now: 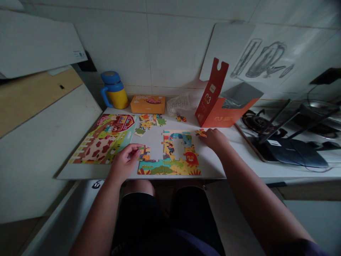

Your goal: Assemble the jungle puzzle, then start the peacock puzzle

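A partly joined jigsaw puzzle [165,170] lies on the white counter, with a lion and a blue arch in it and a gap in its middle and upper left. At its left edge my left hand [125,161] is closed in a pinch on a puzzle piece [143,148], right beside the joined pieces. To the right of the puzzle, my right hand [215,139] has its fingers closed on an orange-yellow puzzle piece [200,133]; the fingertips are partly hidden. Several loose puzzle pieces [147,124] lie in a heap behind the gap.
A finished farm puzzle [106,142] lies at left. Along the wall stand a blue-yellow thermos [117,94], an orange puzzle box [147,104], a clear plastic bag [179,104] and an open orange-red box [218,115]. A gas stove [262,124] is at right.
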Tool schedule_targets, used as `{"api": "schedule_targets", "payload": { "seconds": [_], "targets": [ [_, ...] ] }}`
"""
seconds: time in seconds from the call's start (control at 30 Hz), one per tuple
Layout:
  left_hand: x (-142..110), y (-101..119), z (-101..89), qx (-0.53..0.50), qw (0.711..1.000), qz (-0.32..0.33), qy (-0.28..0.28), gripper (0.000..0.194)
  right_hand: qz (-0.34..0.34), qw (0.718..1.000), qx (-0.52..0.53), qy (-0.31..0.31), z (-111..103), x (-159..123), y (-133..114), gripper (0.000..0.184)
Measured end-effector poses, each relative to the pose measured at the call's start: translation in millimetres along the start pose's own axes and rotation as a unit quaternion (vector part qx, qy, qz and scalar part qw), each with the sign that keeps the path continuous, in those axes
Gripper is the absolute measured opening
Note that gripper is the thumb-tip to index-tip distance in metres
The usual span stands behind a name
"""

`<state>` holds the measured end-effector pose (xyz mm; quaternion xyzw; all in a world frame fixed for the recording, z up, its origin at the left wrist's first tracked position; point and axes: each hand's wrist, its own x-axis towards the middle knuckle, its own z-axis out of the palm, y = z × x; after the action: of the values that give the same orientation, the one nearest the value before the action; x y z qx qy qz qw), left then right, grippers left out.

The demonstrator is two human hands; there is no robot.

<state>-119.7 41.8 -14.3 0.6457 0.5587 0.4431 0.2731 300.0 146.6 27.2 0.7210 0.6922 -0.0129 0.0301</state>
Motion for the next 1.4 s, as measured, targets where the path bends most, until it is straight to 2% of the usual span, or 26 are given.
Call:
{"api": "schedule_targets", "payload": {
  "seconds": [0.07, 0.17, 0.27, 0.37, 0.5, 0.57, 0.63, 0.77, 0.97, 1.17, 1.3, 1.4],
  "targets": [
    [-1, -1, 0.5, -0.005, 1.0, 0.001, 0.005, 0.034, 0.032, 0.999, 0.031, 0.001, 1, 1, 9, 0.054],
    [-1, -1, 0.8, -0.011, 1.0, -0.001, 0.005, 0.034, 0.067, 0.988, 0.137, 0.013, 3, -3, 20, 0.044],
    [-1, 0, 0.1, -0.01, 1.0, -0.007, -0.001, 0.033, 0.062, 0.97, 0.227, 0.063, 6, -16, 29, 0.033],
    [0, 0, -0.9, 0.004, 1.0, -0.006, 0.0, 0.034, 0.061, 0.943, 0.315, 0.084, 12, -40, 36, 0.038],
    [0, 0, -1.1, 0.006, 1.0, -0.008, -0.004, 0.035, 0.068, 0.876, 0.478, 0.004, 23, -85, 37, 0.045],
    [0, 1, -0.8, -0.008, 1.0, -0.012, -0.006, 0.035, 0.055, 0.851, 0.521, -0.039, 27, -105, 34, 0.047],
    [0, 1, -0.4, -0.012, 1.0, -0.014, -0.007, 0.035, 0.049, 0.85, 0.523, -0.052, 29, -122, 30, 0.049],
    [-1, -1, 0.1, -0.003, 1.0, -0.008, 0.0, 0.036, 0.043, 0.863, 0.501, -0.039, 27, -141, 25, 0.054],
    [-1, -4, 0.6, 0.006, 1.0, -0.009, 0.007, 0.037, 0.031, 0.889, 0.455, -0.034, 25, -153, 26, 0.057],
    [-2, -5, 0.8, -0.016, 1.0, -0.006, 0.024, 0.036, 0.031, 0.888, 0.458, -0.023, 26, -158, 27, 0.055],
    [-1, -4, 1.9, -0.038, 0.999, -0.003, 0.035, 0.035, 0.036, 0.864, 0.502, -0.005, 29, -159, 21, 0.055],
    [0, -2, 3.2, -0.055, 0.998, -0.001, 0.04, 0.033, 0.041, 0.809, 0.586, -0.011, 30, -159, 5, 0.05]
  ]
}}
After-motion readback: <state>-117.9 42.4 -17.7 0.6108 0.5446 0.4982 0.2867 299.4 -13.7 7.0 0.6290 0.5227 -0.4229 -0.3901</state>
